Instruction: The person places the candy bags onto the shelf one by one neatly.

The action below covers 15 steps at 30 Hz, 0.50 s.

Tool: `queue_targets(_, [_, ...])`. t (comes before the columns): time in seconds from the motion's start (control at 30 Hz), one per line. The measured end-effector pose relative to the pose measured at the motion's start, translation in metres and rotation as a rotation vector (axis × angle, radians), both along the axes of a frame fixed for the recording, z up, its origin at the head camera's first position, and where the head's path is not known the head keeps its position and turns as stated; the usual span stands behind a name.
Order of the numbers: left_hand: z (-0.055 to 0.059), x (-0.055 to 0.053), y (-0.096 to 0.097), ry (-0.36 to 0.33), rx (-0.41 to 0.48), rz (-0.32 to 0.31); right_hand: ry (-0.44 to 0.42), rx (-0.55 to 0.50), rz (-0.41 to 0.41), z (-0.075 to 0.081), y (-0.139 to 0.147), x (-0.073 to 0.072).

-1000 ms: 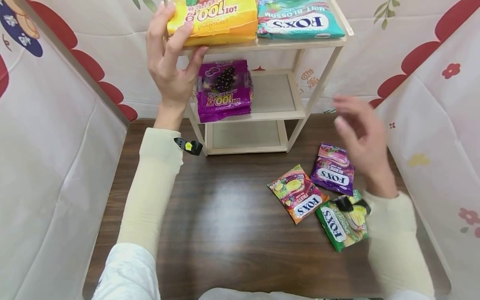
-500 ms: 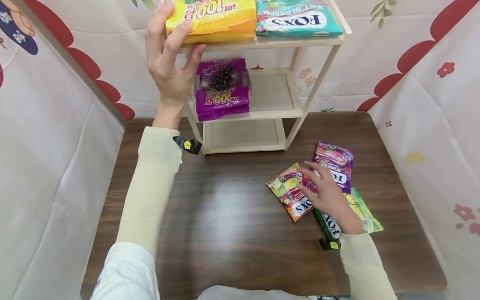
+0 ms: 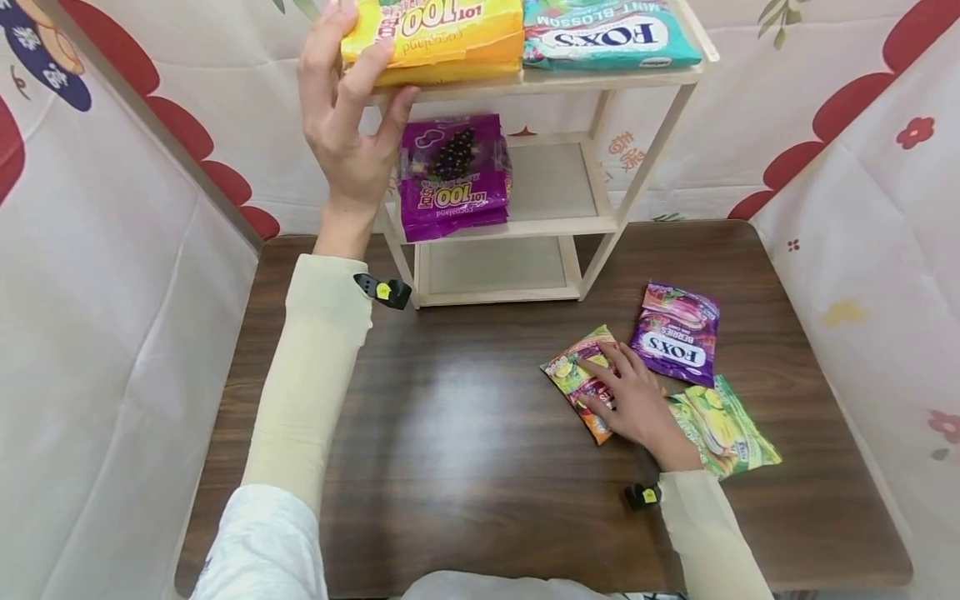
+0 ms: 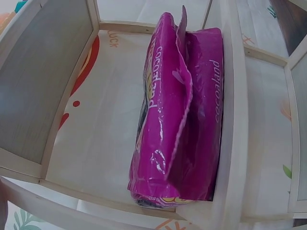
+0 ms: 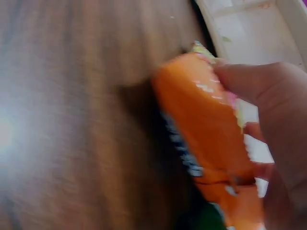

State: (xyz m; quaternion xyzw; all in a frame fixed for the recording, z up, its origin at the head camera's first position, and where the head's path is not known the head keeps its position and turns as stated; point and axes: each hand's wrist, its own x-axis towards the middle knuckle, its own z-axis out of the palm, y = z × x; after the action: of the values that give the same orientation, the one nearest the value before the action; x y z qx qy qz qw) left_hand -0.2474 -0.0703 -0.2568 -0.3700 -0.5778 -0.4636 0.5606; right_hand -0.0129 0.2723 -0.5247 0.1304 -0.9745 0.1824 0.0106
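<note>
Though apart, both hands (image 3: 343, 142) (image 3: 633, 404) on packets (image 3: 457, 46) (image 3: 564, 377).

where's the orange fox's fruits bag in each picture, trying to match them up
Head: right of centre, the orange bag partly covered by the right hand.
Left wrist: not in it.
Right wrist: right of centre, blurred, down to the bottom edge, held by the same hand.
Shared landmark: the pale wooden shelf, upper middle in head, across most of left wrist, top right in right wrist.
</note>
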Motion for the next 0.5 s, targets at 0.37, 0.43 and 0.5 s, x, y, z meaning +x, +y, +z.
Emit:
queue_targets(0.37, [-0.003, -0.006, 0.0, 0.033, 0.007, 0.001, 0.011, 0.003, -0.139, -0.008, -0.048, -0.007])
queue_targets(0.43, [-0.003, -0.007, -0.002, 0.034, 0.007, 0.008, -0.005, 0.003, -0.173, -0.008, -0.061, -0.009])
queue_targets(0.5, [-0.004, -0.006, -0.004, 0.034, 0.012, 0.008, -0.011, 0.013, -0.193, -0.009, -0.073, -0.012])
